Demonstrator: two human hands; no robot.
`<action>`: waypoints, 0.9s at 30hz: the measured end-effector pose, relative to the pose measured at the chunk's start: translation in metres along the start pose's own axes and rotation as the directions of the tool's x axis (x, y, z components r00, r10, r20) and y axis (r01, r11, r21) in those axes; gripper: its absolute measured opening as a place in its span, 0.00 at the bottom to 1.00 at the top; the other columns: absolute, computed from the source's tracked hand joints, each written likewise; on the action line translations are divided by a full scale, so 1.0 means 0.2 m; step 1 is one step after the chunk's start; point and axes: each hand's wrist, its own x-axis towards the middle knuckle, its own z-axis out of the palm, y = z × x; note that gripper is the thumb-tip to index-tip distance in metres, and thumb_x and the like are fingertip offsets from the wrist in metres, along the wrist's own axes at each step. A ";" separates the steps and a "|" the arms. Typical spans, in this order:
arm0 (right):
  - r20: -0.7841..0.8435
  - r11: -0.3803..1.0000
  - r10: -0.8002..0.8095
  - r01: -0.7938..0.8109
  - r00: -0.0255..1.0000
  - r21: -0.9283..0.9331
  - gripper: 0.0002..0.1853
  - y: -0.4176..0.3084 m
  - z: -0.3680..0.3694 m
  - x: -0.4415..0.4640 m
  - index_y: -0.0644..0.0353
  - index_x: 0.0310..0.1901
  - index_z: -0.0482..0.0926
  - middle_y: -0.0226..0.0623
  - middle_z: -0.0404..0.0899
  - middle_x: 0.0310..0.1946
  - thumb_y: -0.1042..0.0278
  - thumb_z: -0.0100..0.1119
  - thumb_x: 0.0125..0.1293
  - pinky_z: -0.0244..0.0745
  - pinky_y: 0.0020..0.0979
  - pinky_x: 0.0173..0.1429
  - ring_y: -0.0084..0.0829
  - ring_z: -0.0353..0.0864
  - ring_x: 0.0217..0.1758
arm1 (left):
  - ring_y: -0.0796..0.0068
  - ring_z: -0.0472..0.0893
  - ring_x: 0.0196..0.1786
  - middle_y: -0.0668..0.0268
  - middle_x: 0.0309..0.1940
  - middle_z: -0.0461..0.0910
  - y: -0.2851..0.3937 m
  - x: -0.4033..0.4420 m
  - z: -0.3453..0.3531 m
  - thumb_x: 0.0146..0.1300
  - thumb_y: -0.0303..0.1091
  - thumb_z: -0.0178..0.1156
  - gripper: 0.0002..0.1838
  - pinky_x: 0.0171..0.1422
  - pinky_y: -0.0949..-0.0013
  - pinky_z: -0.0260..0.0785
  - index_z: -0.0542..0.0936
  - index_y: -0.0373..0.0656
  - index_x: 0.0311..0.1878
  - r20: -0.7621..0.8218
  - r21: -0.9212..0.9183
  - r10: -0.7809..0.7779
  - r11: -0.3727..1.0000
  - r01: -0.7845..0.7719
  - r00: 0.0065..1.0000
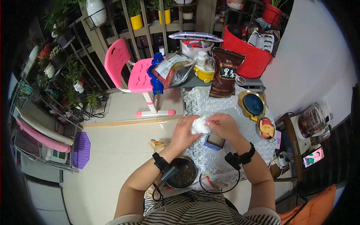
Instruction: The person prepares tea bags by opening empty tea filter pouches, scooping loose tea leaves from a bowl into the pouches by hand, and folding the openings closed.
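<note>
A white, crumpled bundle (pixel 200 126), soft and partly glossy like thin plastic, is held above the table between both hands. My left hand (pixel 183 130) closes around its left side. My right hand (pixel 226 130) pinches its right edge with the fingertips. Just below the bundle, near my right wrist, stands a small blue box (pixel 214 143) with a tan top or inside. A round metal pot (pixel 182 173) with dark bits in it sits close to my body, under my left forearm. The fingers hide part of the bundle.
A silvery crinkled cloth covers the table (pixel 240 153). On it stand a brown packet (pixel 226 73), a gold-rimmed dark dish (pixel 253 104) and a bowl of apple pieces (pixel 266 130). Beyond are a pink chair (pixel 140 77) and a red basket (pixel 249 56). A lit phone (pixel 313 157) lies right.
</note>
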 end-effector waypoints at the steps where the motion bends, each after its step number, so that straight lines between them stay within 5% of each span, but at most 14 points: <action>1: -0.001 1.000 0.000 0.000 1.000 0.000 0.12 0.00 -0.01 0.00 0.60 0.34 0.86 0.40 0.84 0.30 0.59 0.67 0.56 0.77 0.37 0.39 0.40 0.83 0.32 | 0.48 0.74 0.59 0.53 0.54 0.78 0.00 -0.01 0.00 0.43 0.31 0.76 0.36 0.65 0.54 0.67 0.74 0.41 0.59 -0.005 -0.008 0.004 1.000 -0.004 1.000; 10: 0.146 0.959 0.120 -0.153 0.982 0.238 0.13 0.04 -0.02 -0.01 0.65 0.34 0.86 0.35 0.85 0.25 0.61 0.67 0.59 0.75 0.28 0.37 0.22 0.79 0.27 | 0.48 0.74 0.60 0.52 0.55 0.77 0.01 -0.03 -0.02 0.44 0.31 0.74 0.34 0.66 0.54 0.65 0.74 0.40 0.58 0.011 -0.048 -0.030 0.998 0.030 0.999; 12: 0.181 0.957 0.111 -0.155 0.977 0.244 0.09 0.03 -0.02 -0.03 0.68 0.35 0.85 0.28 0.83 0.27 0.70 0.67 0.60 0.72 0.22 0.35 0.16 0.76 0.29 | 0.48 0.74 0.60 0.52 0.55 0.77 0.02 -0.04 -0.02 0.45 0.31 0.74 0.34 0.66 0.54 0.65 0.74 0.40 0.58 0.019 -0.048 -0.017 0.999 0.018 1.000; 25: 0.094 0.997 0.006 -0.013 0.996 0.079 0.08 0.01 0.01 -0.05 0.62 0.36 0.87 0.28 0.82 0.27 0.70 0.70 0.55 0.70 0.23 0.34 0.17 0.74 0.28 | 0.47 0.72 0.62 0.53 0.57 0.75 0.00 -0.06 -0.03 0.44 0.30 0.74 0.36 0.67 0.53 0.64 0.72 0.40 0.60 0.038 -0.041 0.048 0.998 -0.046 0.998; 27: 0.125 0.988 0.041 -0.058 0.991 0.140 0.10 0.05 0.01 -0.05 0.61 0.37 0.87 0.37 0.84 0.27 0.67 0.70 0.53 0.76 0.27 0.38 0.25 0.81 0.29 | 0.47 0.72 0.62 0.53 0.57 0.75 -0.01 -0.07 -0.03 0.45 0.30 0.74 0.36 0.68 0.53 0.64 0.72 0.41 0.60 0.040 -0.041 0.037 0.999 -0.035 0.999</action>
